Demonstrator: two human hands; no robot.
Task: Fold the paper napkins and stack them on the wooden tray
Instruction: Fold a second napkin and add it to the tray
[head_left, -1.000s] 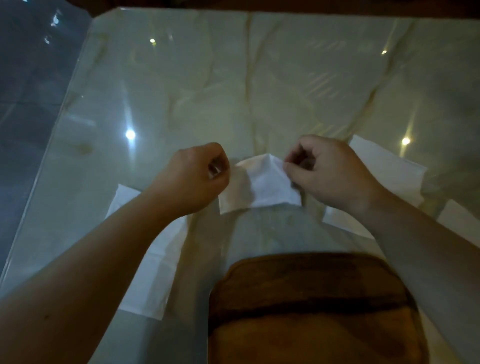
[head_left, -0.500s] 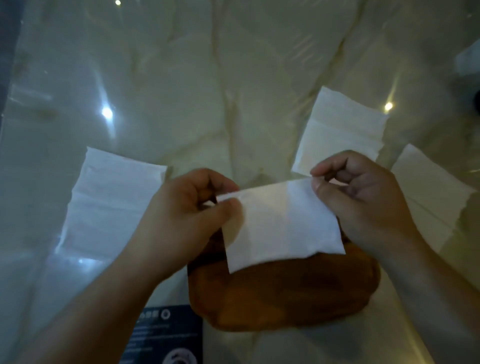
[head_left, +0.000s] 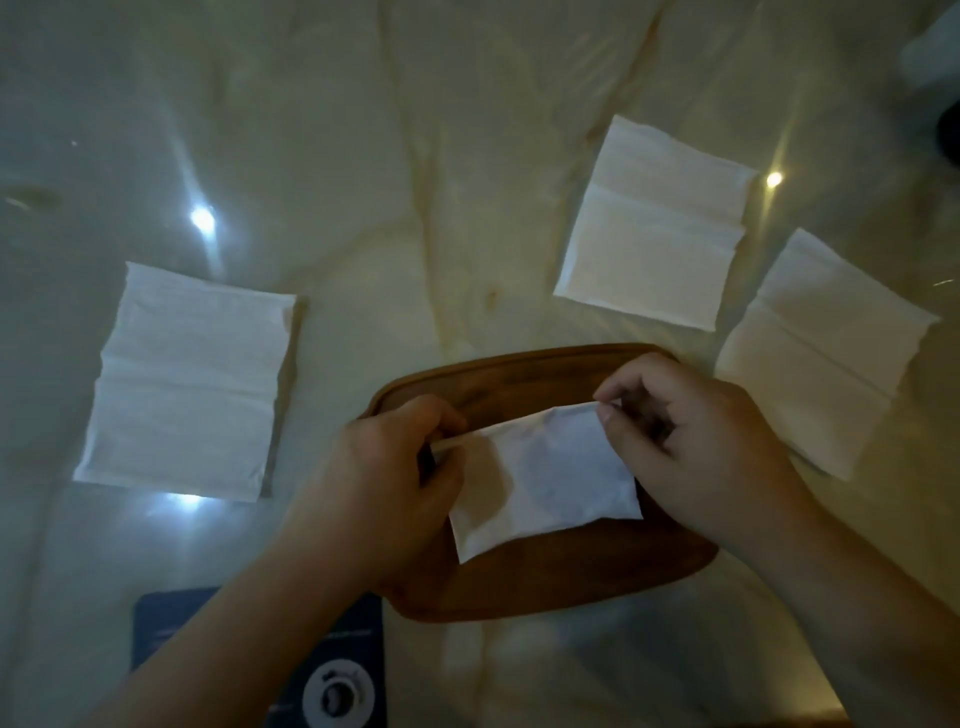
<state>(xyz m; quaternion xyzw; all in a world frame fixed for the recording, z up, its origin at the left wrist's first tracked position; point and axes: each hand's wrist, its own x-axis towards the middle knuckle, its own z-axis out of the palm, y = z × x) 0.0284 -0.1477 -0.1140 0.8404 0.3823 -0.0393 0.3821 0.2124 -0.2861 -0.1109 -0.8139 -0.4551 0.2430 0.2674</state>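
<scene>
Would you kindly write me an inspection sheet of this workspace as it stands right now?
Surface: glossy marbled table, with light reflections.
Job's things: wooden tray near the front edge; folded napkin held over it; three flat napkins lie on the table, left napkin, middle-right napkin, far-right napkin.
Clutter: dark blue card with a round logo at the front, partly under the left forearm.
Grippers: left hand and right hand each pinch an upper corner of the folded napkin with their fingers.
Cables: nothing seen.
Surroundings: dark blurred shapes at the top right, unidentifiable.
</scene>
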